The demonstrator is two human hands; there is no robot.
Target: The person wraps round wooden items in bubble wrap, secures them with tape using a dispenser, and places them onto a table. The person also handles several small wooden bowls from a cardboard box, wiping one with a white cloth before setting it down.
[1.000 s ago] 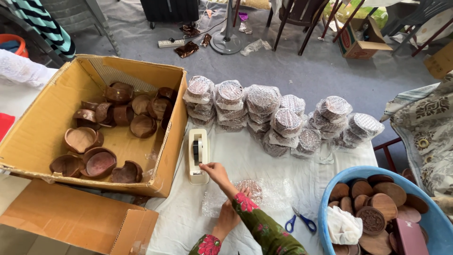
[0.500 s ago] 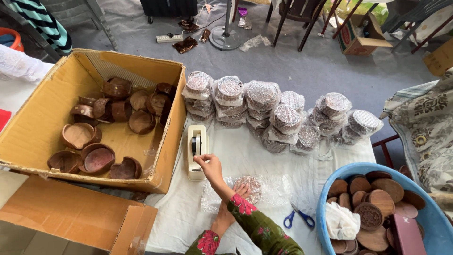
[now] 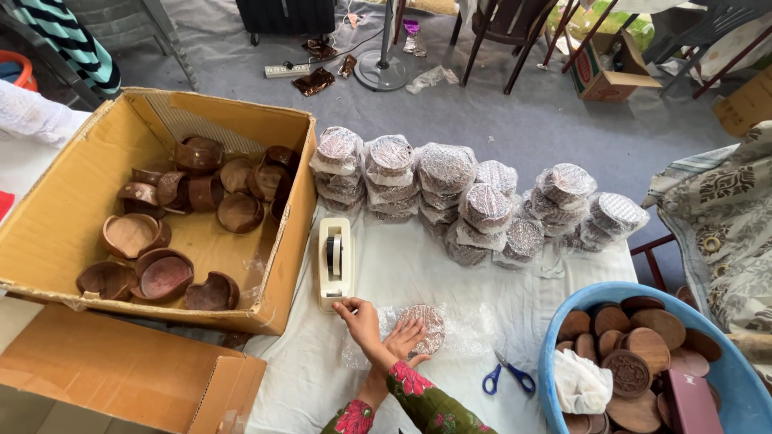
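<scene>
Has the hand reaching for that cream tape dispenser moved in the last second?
Yes. The left hand has dropped from beside the tape dispenser to its near end, closer to the bubble-wrapped disc under the right hand.

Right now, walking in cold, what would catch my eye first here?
Probably the row of bubble-wrapped round stacks along the far edge of the white-covered table. To their left sits an open cardboard box of brown wooden bowls. Near the front, two crossed hands work: the left hand presses a wrapped disc, the right hand touches the tape dispenser.
</scene>
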